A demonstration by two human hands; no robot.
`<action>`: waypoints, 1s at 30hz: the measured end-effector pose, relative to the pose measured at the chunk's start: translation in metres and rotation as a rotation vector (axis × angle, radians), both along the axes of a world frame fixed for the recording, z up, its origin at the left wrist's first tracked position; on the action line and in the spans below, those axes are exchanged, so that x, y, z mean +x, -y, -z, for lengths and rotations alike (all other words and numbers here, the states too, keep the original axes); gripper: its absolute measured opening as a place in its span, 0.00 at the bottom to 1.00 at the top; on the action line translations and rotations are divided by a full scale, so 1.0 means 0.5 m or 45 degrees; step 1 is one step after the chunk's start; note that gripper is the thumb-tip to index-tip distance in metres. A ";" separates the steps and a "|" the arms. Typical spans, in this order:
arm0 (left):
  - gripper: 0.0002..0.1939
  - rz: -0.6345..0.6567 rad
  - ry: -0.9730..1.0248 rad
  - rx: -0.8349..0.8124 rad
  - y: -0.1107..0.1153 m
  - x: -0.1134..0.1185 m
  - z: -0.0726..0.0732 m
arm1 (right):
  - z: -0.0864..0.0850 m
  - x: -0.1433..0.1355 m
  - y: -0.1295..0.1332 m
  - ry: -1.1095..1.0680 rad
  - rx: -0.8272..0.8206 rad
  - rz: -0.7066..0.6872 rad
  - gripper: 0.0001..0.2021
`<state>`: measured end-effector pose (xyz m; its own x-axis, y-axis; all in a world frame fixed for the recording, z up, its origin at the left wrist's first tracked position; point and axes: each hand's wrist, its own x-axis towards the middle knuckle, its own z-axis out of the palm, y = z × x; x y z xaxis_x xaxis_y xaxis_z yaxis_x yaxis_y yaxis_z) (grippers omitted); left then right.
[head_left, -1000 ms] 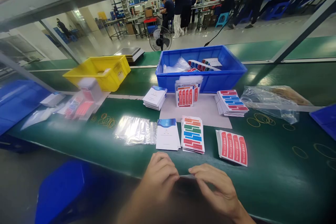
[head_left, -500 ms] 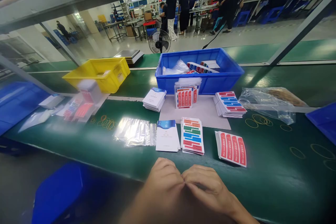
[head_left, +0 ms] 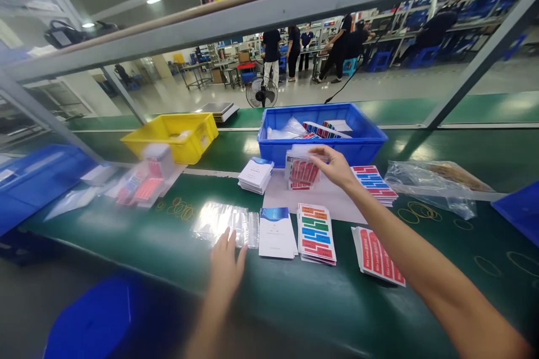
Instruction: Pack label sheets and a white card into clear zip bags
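- Right hand (head_left: 334, 167): grip closed, thumb and fingers pinching the upper right of a bagged label packet (head_left: 304, 171).
- Packet is on the far side of the desk (head_left: 273, 286), with the standing group in front of the blue bin (head_left: 275, 151). Red strips show through the plastic; motion blur, text there not readable.
- Left hand (head_left: 225, 263): grip open, fingers spread, fingertips at the near edge of the clear bags (head_left: 227, 219). Holds nothing that I can see.
- Red label stack (head_left: 374, 255), right side, partly behind the right forearm: reads "Max Level" and "Min Level" in white on red — smaller characters follow, too small to make out.
- Multicolour label stack (head_left: 315, 233), near middle: orange, green, blue, red blocks; print too small.
- Front booklets (head_left: 277, 238), just left of it: white cover, blue top band, tiny text, unreadable. Rear booklets (head_left: 255, 174): similar look, also unreadable.
- Red-and-blue label stack (head_left: 374, 182), beyond the right forearm, partly covered by it.
- Yellow bin (head_left: 179, 151), back left: some marking on its side — can't read it.
- More label sheets lie inside the blue bin.
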<state>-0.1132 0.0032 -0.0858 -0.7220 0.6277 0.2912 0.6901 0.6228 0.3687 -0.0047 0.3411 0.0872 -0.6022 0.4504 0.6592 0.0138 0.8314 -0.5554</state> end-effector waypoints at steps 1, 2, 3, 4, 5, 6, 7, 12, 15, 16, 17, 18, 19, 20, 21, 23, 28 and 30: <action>0.29 -0.032 0.063 -0.186 0.000 -0.010 0.012 | 0.006 -0.005 -0.020 0.018 0.069 0.066 0.19; 0.30 -0.057 0.111 -0.341 0.001 -0.019 0.020 | 0.016 -0.006 -0.032 0.035 0.141 0.115 0.21; 0.30 -0.068 0.130 -0.456 0.004 -0.029 0.025 | 0.029 -0.001 -0.036 0.053 0.214 0.149 0.21; 0.30 -0.076 0.125 -0.522 0.008 -0.040 0.029 | 0.045 0.007 -0.033 0.078 0.284 0.156 0.21; 0.31 -0.082 0.106 -0.542 0.015 -0.053 0.030 | 0.062 0.016 -0.024 0.106 0.356 0.148 0.21; 0.31 -0.084 0.078 -0.534 0.022 -0.069 0.031 | 0.080 0.027 -0.007 0.133 0.424 0.131 0.21; 0.31 -0.097 0.060 -0.511 0.031 -0.089 0.032 | 0.098 0.036 0.014 0.167 0.487 0.100 0.20; 0.30 -0.109 0.070 -0.400 0.075 -0.183 0.038 | 0.203 0.058 0.171 0.397 0.792 -0.161 0.23; 0.30 -0.128 0.062 -0.329 0.092 -0.188 0.040 | 0.279 0.053 0.261 0.481 0.964 -0.285 0.41; 0.31 -0.133 0.060 -0.245 0.096 -0.176 0.039 | 0.303 0.049 0.283 0.483 0.988 -0.289 0.45; 0.32 -0.134 0.080 -0.126 0.099 -0.159 0.037 | 0.326 0.043 0.300 0.476 0.990 -0.284 0.46; 0.32 -0.131 0.137 0.039 0.101 -0.138 0.035 | 0.345 0.038 0.312 0.460 0.987 -0.269 0.44; 0.33 -0.104 0.215 0.239 0.102 -0.112 0.033 | 0.360 0.033 0.320 0.436 0.978 -0.255 0.38; 0.32 -0.110 0.359 0.395 0.103 -0.083 0.030 | 0.370 0.029 0.324 0.407 0.972 -0.252 0.30; 0.29 -0.110 0.508 0.512 0.102 -0.053 0.028 | 0.374 0.026 0.325 0.372 0.969 -0.260 0.22; 0.27 -0.009 0.816 0.670 0.094 0.007 0.022 | 0.369 0.028 0.326 0.293 0.964 -0.299 0.15; 0.27 0.156 1.927 1.334 0.040 0.133 0.005 | 0.295 0.075 0.371 0.136 0.838 -0.366 0.14; 0.28 0.195 2.166 1.508 0.019 0.162 0.000 | 0.261 0.107 0.392 0.185 0.763 -0.508 0.15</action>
